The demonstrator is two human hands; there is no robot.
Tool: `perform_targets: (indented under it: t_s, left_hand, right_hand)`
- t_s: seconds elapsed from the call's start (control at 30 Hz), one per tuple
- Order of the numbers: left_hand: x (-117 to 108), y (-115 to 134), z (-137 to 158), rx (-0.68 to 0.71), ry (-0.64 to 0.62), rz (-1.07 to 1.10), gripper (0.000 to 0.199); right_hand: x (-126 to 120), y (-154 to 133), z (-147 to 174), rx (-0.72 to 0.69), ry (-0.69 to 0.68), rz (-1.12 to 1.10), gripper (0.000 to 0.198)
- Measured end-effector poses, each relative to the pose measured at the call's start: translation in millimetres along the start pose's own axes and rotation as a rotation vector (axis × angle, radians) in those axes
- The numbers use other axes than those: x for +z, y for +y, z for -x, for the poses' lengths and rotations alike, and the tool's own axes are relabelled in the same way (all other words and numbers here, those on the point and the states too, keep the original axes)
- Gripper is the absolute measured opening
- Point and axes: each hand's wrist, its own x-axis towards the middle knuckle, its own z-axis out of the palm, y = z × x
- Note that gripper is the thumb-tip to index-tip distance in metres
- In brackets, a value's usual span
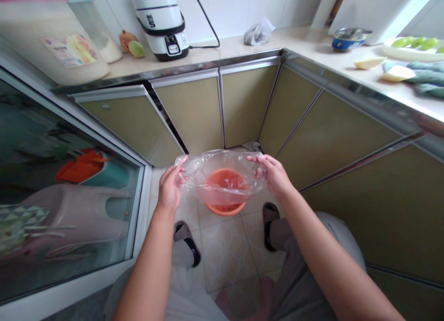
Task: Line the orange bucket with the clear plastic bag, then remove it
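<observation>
A clear plastic bag (194,173) is stretched wide between my two hands, its mouth spread apart. My left hand (170,184) pinches its left edge with the fingertips. At the other side, my right hand (274,173) grips the right edge between thumb and fingers. Below the bag an orange basin (226,211) stands on the tiled floor between my feet, partly seen through the film. I cannot tell whether the bag touches the basin. Whatever lies inside the basin is blurred by the plastic.
Cabinets (194,108) enclose the corner, one door slightly ajar. On the counter are a rice cooker (163,27), storage jars (58,43), a small bag (258,33), a metal bowl (350,39), peel pieces (398,73) and a plate of green fruit (385,48). A glass door (69,210) stands left.
</observation>
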Motion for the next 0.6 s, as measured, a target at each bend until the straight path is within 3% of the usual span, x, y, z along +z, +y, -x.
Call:
perform_targets:
  t_s: [0.17,0.27,0.4,0.6]
  left_hand:
    - [-10,71,55,0.021,-0.058,-0.065,0.022]
    - [-28,93,102,-0.031,-0.089,-0.139,0.021]
    - [-53,91,170,-0.19,-0.118,-0.28,0.029]
    - [-63,59,261,-0.622,-0.07,-0.273,0.049]
  right_hand:
    - [-8,-54,60,-0.036,-0.022,0.0,0.038]
    - [-20,-64,106,0.036,-0.008,-0.015,0.033]
    - [-38,-47,167,0.203,0.019,-0.009,0.032]
    - [-55,5,244,0.485,0.093,0.022,0.044]
